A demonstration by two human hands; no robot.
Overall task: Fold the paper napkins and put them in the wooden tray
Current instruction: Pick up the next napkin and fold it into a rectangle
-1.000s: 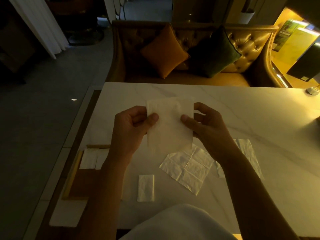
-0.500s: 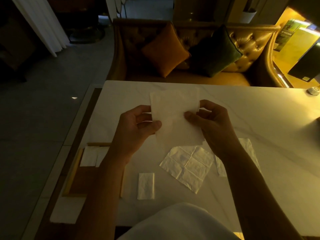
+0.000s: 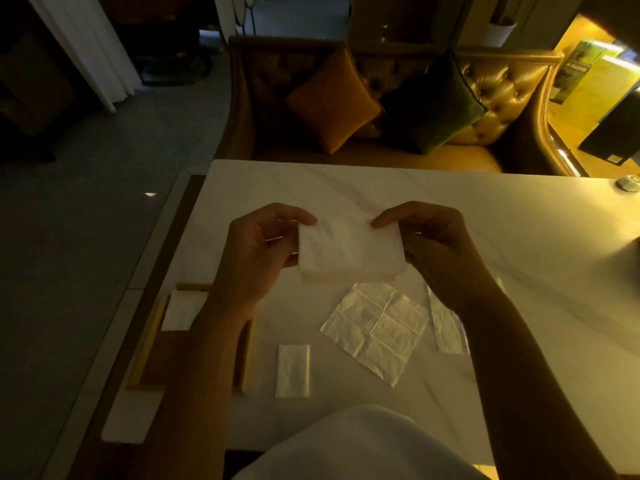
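Note:
A white paper napkin [image 3: 349, 252], folded over into a wide rectangle, is held above the marble table [image 3: 450, 209]. My left hand [image 3: 258, 252] pinches its left edge and my right hand [image 3: 436, 251] pinches its right edge. Under them an unfolded creased napkin [image 3: 375, 329] lies flat on the table. A small folded napkin [image 3: 292, 370] lies nearer to me. Another napkin [image 3: 446, 327] is partly hidden by my right forearm. The wooden tray [image 3: 149, 348] sits at the table's left edge with a folded napkin [image 3: 180, 310] in its far end.
A leather sofa [image 3: 502, 88] with an orange cushion [image 3: 332, 98] and a dark green cushion [image 3: 433, 102] stands behind the table. A small round object [image 3: 628, 183] sits at the far right edge. The floor drops off left of the tray.
The napkin stood upright as a tall sheet between my hands; it is now folded down into a wide, shorter rectangle, and both hands have shifted to its side edges.

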